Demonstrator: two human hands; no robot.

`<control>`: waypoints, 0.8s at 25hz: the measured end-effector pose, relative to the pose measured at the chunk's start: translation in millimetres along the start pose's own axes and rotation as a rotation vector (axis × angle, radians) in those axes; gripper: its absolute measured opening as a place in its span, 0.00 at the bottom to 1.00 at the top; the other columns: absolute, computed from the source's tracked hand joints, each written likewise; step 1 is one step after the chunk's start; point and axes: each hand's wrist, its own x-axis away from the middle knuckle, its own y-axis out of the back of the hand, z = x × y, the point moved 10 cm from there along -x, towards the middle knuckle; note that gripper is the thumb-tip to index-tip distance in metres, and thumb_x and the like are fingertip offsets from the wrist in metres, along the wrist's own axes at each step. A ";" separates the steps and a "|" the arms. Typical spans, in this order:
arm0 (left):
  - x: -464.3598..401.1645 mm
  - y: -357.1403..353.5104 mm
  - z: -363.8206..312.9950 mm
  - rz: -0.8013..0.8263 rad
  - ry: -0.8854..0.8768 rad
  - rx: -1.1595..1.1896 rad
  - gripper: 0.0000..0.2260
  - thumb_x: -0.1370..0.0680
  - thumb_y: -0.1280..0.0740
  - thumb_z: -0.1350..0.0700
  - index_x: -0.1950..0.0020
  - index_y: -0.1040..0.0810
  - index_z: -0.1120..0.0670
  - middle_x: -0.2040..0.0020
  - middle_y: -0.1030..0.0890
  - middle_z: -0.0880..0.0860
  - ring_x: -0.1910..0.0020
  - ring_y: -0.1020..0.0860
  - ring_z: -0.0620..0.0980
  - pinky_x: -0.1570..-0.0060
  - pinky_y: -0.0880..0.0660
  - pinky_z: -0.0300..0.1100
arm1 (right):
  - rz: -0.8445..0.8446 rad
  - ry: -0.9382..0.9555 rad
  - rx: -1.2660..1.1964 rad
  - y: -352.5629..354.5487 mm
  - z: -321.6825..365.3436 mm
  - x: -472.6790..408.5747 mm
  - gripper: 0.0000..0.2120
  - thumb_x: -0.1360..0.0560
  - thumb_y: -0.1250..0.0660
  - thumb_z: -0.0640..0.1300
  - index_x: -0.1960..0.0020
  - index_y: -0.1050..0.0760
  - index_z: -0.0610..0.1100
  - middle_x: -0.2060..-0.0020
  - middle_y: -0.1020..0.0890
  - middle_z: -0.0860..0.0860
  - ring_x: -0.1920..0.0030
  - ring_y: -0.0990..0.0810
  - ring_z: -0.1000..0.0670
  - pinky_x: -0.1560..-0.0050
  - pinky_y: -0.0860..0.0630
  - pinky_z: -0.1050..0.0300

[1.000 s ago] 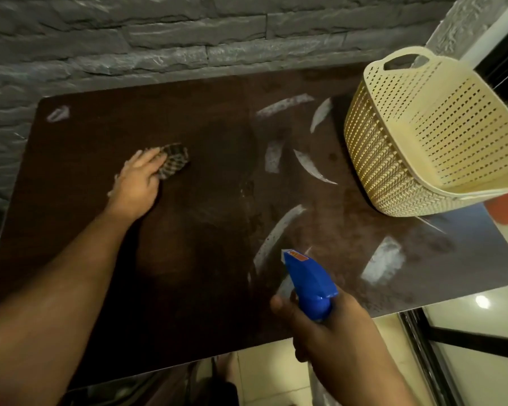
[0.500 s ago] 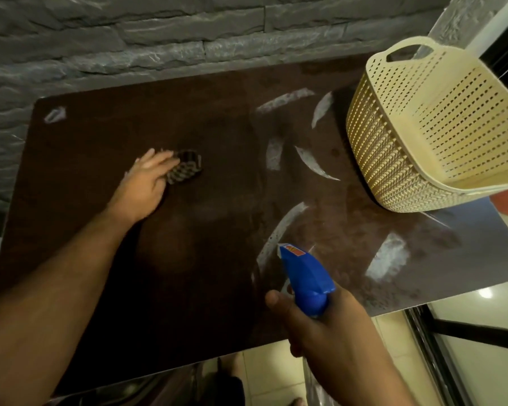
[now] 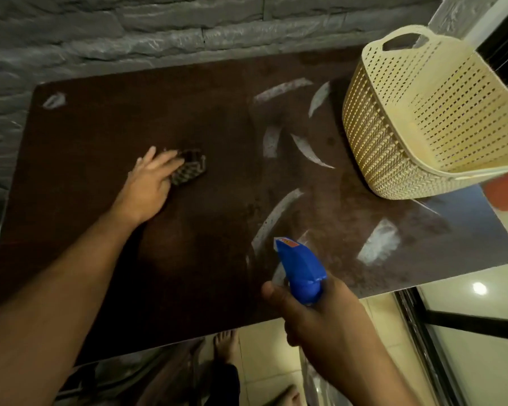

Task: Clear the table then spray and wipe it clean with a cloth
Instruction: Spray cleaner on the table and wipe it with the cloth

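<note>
A dark brown table (image 3: 106, 136) fills the view, with pale wet streaks (image 3: 276, 218) across its right half. My left hand (image 3: 148, 186) lies flat with straight fingers on a small checked cloth (image 3: 189, 168) left of the middle. My right hand (image 3: 320, 315) grips a spray bottle with a blue trigger head (image 3: 301, 268) over the table's near edge, nozzle pointing away from me. The bottle's body is hidden under my hand.
A cream perforated plastic basket (image 3: 423, 118) stands tilted at the table's far right corner. A grey stone wall (image 3: 159, 30) runs along the far edge. Tiled floor (image 3: 467, 361), my bare feet and a dark metal frame (image 3: 417, 341) lie below the near edge.
My left hand has slid the cloth to the right across the table. The spray bottle in my right hand has stayed nearly in place.
</note>
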 end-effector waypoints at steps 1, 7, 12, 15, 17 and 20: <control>-24.0 -9.4 -24.2 0.001 0.013 -0.001 0.24 0.22 0.45 0.66 0.28 0.31 0.49 0.25 0.36 0.48 0.23 0.49 0.55 0.27 0.52 0.58 | -0.028 0.008 -0.003 2.5 -2.3 0.4 0.21 0.38 0.36 0.72 0.56 0.28 0.56 0.64 0.16 0.51 0.62 0.17 0.52 0.55 0.20 0.51; 96.3 -42.7 -79.8 0.155 -0.299 0.002 0.23 0.23 0.43 0.64 0.30 0.29 0.47 0.26 0.35 0.45 0.23 0.46 0.49 0.25 0.55 0.52 | 0.007 0.015 0.067 3.5 -14.2 16.0 0.21 0.37 0.36 0.71 0.58 0.28 0.54 0.66 0.16 0.51 0.63 0.17 0.51 0.57 0.19 0.51; 74.7 9.1 22.7 -0.007 0.045 0.005 0.22 0.24 0.45 0.63 0.31 0.28 0.50 0.27 0.33 0.50 0.24 0.44 0.57 0.28 0.52 0.62 | 0.014 -0.001 0.092 6.4 -34.4 24.0 0.21 0.35 0.36 0.71 0.55 0.28 0.55 0.66 0.16 0.51 0.62 0.17 0.52 0.56 0.20 0.54; 4.0 -12.3 -30.8 -0.029 0.117 0.016 0.23 0.22 0.44 0.66 0.28 0.31 0.51 0.25 0.35 0.51 0.24 0.45 0.56 0.27 0.53 0.57 | -0.011 0.011 0.090 8.4 -41.3 25.2 0.23 0.39 0.38 0.72 0.56 0.28 0.55 0.66 0.16 0.50 0.63 0.17 0.51 0.54 0.18 0.49; 9.4 -39.4 -89.3 0.016 -0.036 0.030 0.24 0.23 0.44 0.67 0.28 0.30 0.50 0.26 0.34 0.51 0.25 0.43 0.55 0.27 0.50 0.57 | -0.012 0.024 0.078 10.3 -43.0 25.7 0.21 0.36 0.36 0.71 0.57 0.29 0.54 0.66 0.16 0.50 0.63 0.17 0.51 0.55 0.18 0.50; 96.4 -44.9 -91.4 0.044 -0.154 0.026 0.24 0.22 0.43 0.66 0.29 0.30 0.47 0.26 0.35 0.46 0.24 0.46 0.49 0.25 0.55 0.49 | 0.033 0.051 0.061 13.4 -41.5 33.9 0.19 0.33 0.34 0.68 0.55 0.29 0.55 0.65 0.16 0.50 0.63 0.17 0.51 0.55 0.18 0.54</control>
